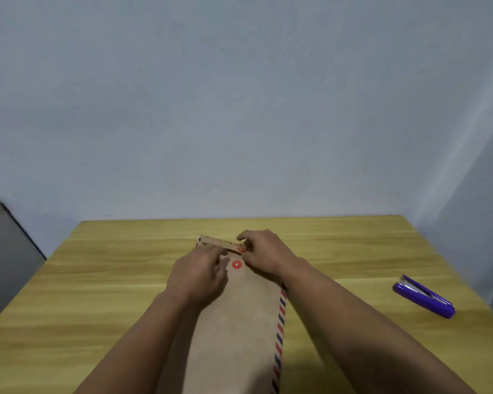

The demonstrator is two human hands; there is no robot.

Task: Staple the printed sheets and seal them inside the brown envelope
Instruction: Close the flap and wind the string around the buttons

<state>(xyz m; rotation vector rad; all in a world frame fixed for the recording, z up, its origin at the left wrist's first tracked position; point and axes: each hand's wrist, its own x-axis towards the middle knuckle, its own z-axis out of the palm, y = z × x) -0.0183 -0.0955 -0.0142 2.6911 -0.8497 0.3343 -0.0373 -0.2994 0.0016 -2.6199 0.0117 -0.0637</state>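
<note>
Wooden table (97, 294) against pale wall (239, 109).

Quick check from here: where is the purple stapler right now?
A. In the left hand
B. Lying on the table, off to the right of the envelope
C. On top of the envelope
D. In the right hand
B: the stapler lies alone on the table, right of the envelope, while both hands work at the flap.

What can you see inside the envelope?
Nothing. The envelope lies flat on the table, its flap being folded by the left hand and right hand. Brown paper covers any sheets inside.
</note>
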